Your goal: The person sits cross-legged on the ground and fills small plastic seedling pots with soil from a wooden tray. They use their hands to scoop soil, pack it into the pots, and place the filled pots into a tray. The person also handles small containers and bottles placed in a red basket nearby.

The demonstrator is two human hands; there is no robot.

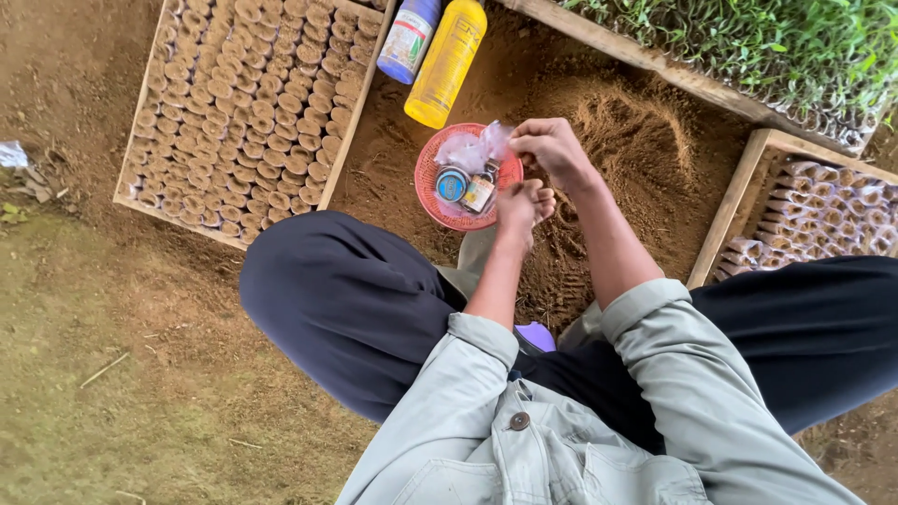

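While the person is crouching over bare brown soil, the right hand (554,150) is pinching a scrap of thin clear plastic bag (472,148) that is lying partly in the small red basket (432,192) just in front of the knees. That film is looking very light and limp, crinkled and probably a little slick, so I would judge it is best taken at a loose edge or corner between fingertips, as the hand is doing now; it would likely tear or slip if pulled hard. The right wrist is bending downward, with the forearm reaching forward from a rolled-up pale sleeve. The left hand (522,208) is curling into a loose fist close beside the basket's rim; whether it is holding something small I cannot tell. Inside the basket a round tin (453,184) and a small bottle (479,193) are sitting side by side. A yellow bottle (446,62) is lying on the soil beyond, next to a wooden tray of soil-filled seedling pots (248,103).
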